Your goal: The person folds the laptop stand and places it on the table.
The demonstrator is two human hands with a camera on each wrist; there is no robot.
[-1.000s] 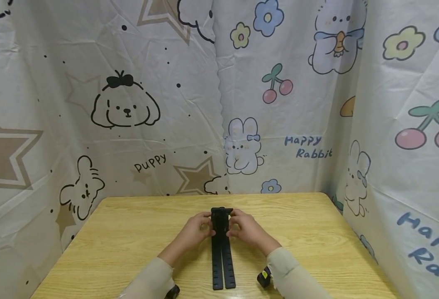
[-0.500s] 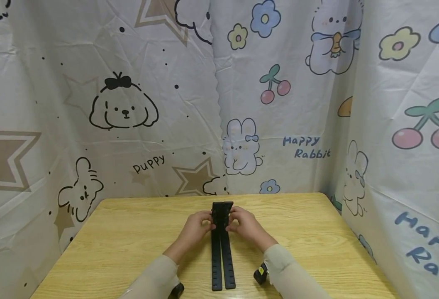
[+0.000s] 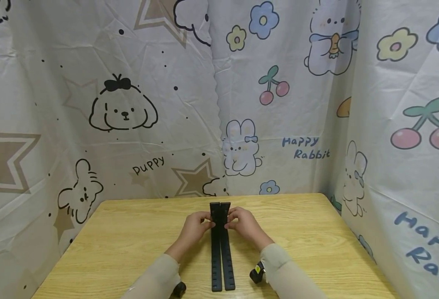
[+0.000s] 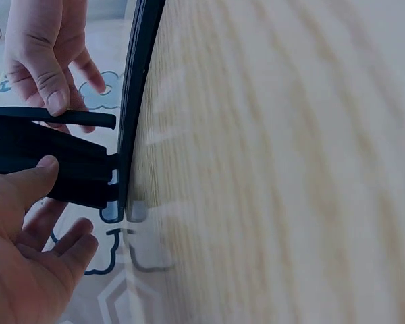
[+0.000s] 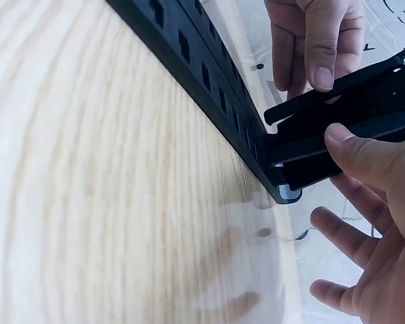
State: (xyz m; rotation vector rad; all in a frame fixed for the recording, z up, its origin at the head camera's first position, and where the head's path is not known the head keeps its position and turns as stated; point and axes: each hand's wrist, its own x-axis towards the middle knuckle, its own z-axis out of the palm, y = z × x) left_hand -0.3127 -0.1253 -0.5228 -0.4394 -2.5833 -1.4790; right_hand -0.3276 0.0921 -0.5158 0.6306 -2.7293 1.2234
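A black folding laptop stand (image 3: 219, 245) rests on the table, its two slotted bars pointing toward me and spreading slightly apart. Its upright part rises at the far end of those bars. My left hand (image 3: 197, 227) grips the left side of this raised part between thumb and fingers. On the opposite side, my right hand (image 3: 244, 224) pinches the right edge. In the left wrist view, the left thumb (image 4: 40, 175) lies along a black arm of the stand. The right wrist view has the right thumb (image 5: 351, 145) pressed on the other arm, with the lower fingers spread loose.
The wood-grain table (image 3: 141, 245) extends to both sides of the stand. A curtain (image 3: 159, 104) with cartoon prints hangs behind its back edge and along the sides. A small black wrist device (image 3: 257, 272) sits at the right sleeve, and another (image 3: 179, 289) at the left.
The far upper ends of the stand have risen and now show as two separate flared tips. Both hands have shifted slightly with them, keeping their hold. The slotted bars have barely moved.
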